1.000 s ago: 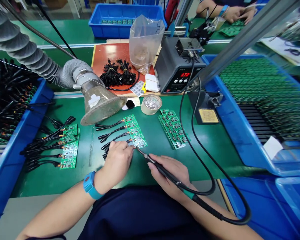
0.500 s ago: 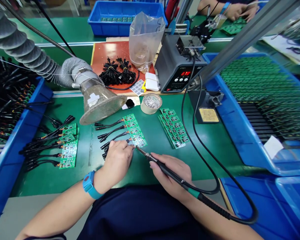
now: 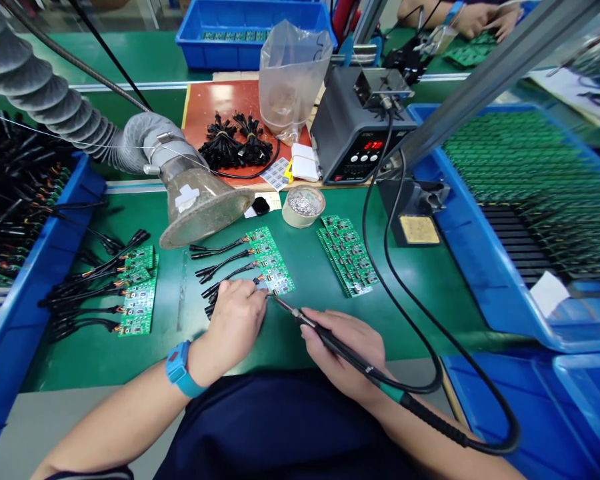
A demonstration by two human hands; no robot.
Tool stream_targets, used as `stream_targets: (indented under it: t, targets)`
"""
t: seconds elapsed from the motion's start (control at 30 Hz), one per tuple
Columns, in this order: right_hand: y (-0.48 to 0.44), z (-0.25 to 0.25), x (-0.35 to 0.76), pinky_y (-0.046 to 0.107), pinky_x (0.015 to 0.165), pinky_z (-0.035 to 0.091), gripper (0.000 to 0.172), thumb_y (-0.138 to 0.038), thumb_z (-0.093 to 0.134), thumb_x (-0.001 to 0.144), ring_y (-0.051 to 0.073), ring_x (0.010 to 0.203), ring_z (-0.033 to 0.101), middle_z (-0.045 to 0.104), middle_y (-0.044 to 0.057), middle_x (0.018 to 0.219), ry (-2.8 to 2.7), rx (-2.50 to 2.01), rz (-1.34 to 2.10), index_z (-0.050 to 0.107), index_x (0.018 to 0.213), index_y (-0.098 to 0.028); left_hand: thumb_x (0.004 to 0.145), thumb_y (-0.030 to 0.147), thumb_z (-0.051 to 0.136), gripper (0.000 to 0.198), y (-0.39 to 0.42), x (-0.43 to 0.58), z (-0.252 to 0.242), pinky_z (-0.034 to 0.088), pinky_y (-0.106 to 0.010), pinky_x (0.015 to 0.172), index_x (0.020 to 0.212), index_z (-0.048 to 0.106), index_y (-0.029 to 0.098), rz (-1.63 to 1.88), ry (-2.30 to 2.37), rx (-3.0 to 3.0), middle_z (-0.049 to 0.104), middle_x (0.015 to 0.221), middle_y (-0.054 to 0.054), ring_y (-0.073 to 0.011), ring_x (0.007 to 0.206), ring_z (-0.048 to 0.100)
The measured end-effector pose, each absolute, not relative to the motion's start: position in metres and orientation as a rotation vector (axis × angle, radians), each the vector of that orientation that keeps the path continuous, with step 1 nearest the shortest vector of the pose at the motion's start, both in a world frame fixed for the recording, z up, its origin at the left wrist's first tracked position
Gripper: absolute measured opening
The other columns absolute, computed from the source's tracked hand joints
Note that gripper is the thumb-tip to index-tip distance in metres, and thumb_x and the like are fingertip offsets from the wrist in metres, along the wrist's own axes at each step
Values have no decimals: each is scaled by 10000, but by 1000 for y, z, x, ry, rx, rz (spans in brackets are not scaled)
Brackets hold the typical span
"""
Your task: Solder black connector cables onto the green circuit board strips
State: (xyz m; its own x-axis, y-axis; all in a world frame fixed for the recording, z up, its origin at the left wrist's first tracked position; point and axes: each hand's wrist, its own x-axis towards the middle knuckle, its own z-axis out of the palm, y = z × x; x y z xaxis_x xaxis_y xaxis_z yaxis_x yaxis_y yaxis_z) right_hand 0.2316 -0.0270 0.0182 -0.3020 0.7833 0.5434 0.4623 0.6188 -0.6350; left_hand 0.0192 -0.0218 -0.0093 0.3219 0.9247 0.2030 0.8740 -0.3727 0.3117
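Note:
My right hand grips a soldering iron like a pen. The iron slants up and left, its tip at the near end of a green circuit board panel with black cables along its left edge. My left hand is closed at that same corner, pinching a black cable whose ends stick out beneath the hand; its fingertips are mostly hidden. Left of it lies another panel with cables attached. To the right, stacked panels show no cables.
A fume extraction hood hangs over the bench's left side. Behind the boards stand a round tub of metallic shavings, a soldering station and an iron stand with sponge. Blue bins flank the bench. A co-worker's hands are beyond.
The soldering iron's tip has shifted very slightly left at the board's corner. My left hand keeps its place, and the boards and cables lie as before.

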Motion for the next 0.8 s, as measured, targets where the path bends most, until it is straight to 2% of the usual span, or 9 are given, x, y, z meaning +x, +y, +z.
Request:
stream_targets:
  t: [0.23, 0.47, 0.8]
  targets:
    - [-26, 22, 233, 308, 679, 665, 220, -134, 679, 917, 195, 694, 771, 802, 51, 847, -1929, -1019, 432, 742, 1118, -196, 1065, 226, 436, 368, -21, 19, -8, 344, -379, 737, 822, 708, 175, 531, 1648, 2434, 613, 793, -63, -214, 790, 533]
    - [-24, 18, 227, 310, 739, 676, 197, -156, 677, 935, 192, 725, 782, 809, 51, 891, -1941, -1037, 488, 744, 1114, -203, 1052, 220, 459, 321, -21, 20, -5, 345, -400, 750, 855, 709, 175, 548, 1661, 2428, 615, 782, -69, -233, 811, 496]
    - [-24, 18, 226, 300, 718, 669, 190, -170, 678, 945, 191, 732, 781, 809, 56, 912, -1949, -1054, 506, 735, 1124, -203, 1042, 211, 479, 315, -20, 20, -3, 346, -404, 744, 810, 691, 179, 547, 1643, 2398, 602, 769, -70, -240, 828, 455]
